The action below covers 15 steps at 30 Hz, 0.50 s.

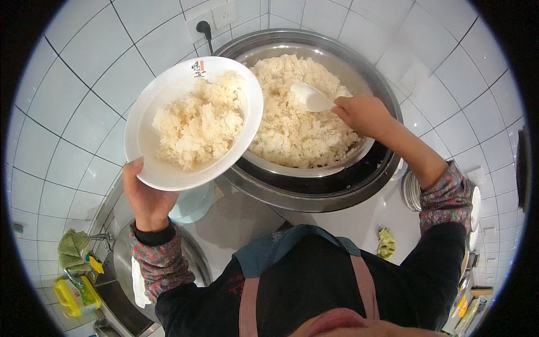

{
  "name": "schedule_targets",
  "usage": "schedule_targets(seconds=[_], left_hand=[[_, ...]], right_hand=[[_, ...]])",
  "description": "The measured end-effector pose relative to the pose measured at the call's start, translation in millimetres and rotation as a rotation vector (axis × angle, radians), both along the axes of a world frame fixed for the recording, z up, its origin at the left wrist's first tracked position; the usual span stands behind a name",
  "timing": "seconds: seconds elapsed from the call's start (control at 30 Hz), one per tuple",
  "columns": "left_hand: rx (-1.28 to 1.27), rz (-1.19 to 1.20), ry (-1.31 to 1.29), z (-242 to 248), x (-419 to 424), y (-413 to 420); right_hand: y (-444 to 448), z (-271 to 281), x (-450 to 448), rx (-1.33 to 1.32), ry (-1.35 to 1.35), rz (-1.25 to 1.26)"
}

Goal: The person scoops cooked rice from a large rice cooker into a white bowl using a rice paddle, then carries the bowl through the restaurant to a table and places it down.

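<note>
My left hand [147, 196] grips the rim of a wide white bowl [141, 113], thumb on top and fingers beneath. A mound of cooked white rice [202, 122] lies in the bowl, which bears printed writing near its far rim. In my right hand [364, 116] is a white rice paddle [313, 97], its blade resting on the rice [303, 130] in a large metal basin [294, 171]. That basin sits inside a big round dark-rimmed cooker [290, 203]. The bowl's right edge overlaps the basin's left side in view.
A tiled wall [97, 80] with a plugged-in socket [202, 27] rises behind the cooker. At left are a steel sink [198, 252], a tap [103, 239], a green cloth [73, 248] and a yellow bottle [78, 297]. Stacked plates [410, 191] stand at right; another green cloth [385, 243] lies below.
</note>
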<state>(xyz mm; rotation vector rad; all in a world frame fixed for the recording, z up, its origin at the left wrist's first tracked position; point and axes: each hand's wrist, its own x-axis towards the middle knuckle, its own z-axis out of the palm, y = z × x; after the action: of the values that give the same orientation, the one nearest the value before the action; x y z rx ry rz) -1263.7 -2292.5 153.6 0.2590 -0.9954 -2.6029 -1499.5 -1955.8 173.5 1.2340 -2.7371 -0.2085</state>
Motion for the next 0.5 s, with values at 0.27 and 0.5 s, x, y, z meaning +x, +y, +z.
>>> schedule_targets(seconds=[0.27,0.5], left_hand=[[0.001,-0.026,-0.059,6.2,-1.9,-4.1],[-0.001,-0.025,-0.04,4.5,1.0,-3.6]], right_hand=[[-8.3,11.0,-21.6,0.04,-0.01,-0.098],[-6.7,15.9,37.4,0.233,-0.181,0.017]])
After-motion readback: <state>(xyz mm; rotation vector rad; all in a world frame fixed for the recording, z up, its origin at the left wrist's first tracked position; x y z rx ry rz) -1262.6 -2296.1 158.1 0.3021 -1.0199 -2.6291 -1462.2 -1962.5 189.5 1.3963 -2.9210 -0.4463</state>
